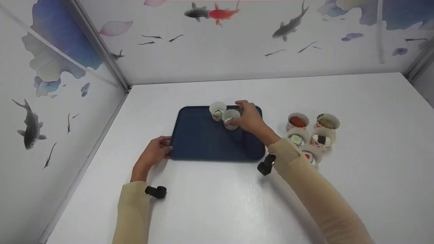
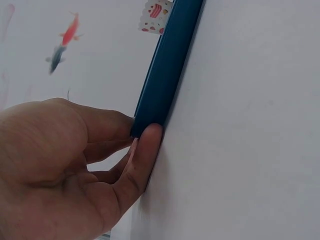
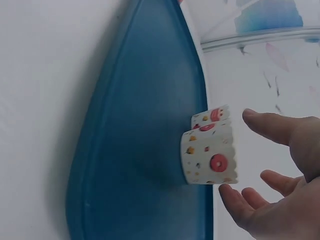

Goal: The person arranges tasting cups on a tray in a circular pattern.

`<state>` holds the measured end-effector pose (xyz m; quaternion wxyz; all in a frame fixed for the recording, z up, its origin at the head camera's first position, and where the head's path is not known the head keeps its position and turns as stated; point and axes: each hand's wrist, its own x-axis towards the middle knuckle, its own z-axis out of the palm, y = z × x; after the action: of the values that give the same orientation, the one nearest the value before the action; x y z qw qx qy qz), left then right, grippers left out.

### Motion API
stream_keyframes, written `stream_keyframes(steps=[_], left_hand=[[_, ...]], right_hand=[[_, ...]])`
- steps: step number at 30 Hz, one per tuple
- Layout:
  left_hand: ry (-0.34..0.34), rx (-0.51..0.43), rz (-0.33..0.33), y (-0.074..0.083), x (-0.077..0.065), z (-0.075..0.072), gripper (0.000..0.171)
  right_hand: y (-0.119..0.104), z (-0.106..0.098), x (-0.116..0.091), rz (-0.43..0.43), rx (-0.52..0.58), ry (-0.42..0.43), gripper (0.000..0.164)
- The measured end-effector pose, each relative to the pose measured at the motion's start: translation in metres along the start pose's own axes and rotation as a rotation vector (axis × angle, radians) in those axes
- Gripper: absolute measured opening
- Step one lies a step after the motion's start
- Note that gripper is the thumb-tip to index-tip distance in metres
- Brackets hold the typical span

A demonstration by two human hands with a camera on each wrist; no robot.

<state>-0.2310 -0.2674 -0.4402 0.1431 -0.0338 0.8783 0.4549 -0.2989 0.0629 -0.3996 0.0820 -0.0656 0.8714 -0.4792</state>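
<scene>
A dark blue tray (image 1: 200, 142) lies on the white table. My left hand (image 1: 154, 153) pinches its left edge, and the left wrist view shows thumb and fingertips (image 2: 150, 135) at the tray's corner. Two white paper baking cups stand side by side near the tray's far edge: a rear cup (image 1: 217, 109) and a front cup (image 1: 230, 116) printed with a donut and small sweets. Around the front cup my right hand (image 1: 251, 119) has its thumb and fingers spread. In the right wrist view the fingertips (image 3: 226, 192) appear apart from the cup's wall.
Right of the tray stand several more paper cups, including one with a red-orange filling (image 1: 297, 122), one with a beige filling (image 1: 327, 122) and one with a black-banded white piece (image 1: 321, 139). White walls (image 1: 237, 51) painted with fish rise behind and left.
</scene>
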Motion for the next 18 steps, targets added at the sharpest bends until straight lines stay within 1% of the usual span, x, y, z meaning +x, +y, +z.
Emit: stream_keyframes(steps=[5,9,12,18], left_hand=[[-0.006,0.004,-0.008,0.001,0.001,0.000,0.048],[-0.006,0.012,-0.009,0.001,0.000,-0.001,0.049],[-0.007,0.007,-0.010,0.000,0.000,-0.001,0.048],[-0.003,-0.007,0.005,0.000,-0.001,-0.002,0.048]], right_hand=[[-0.010,-0.007,-0.011,-0.036,0.073,0.057,0.070],[-0.016,-0.013,-0.021,-0.076,0.098,0.076,0.065],[-0.018,-0.019,-0.030,-0.099,0.088,0.085,0.063],[-0.020,-0.035,-0.046,-0.127,0.028,0.110,0.061]])
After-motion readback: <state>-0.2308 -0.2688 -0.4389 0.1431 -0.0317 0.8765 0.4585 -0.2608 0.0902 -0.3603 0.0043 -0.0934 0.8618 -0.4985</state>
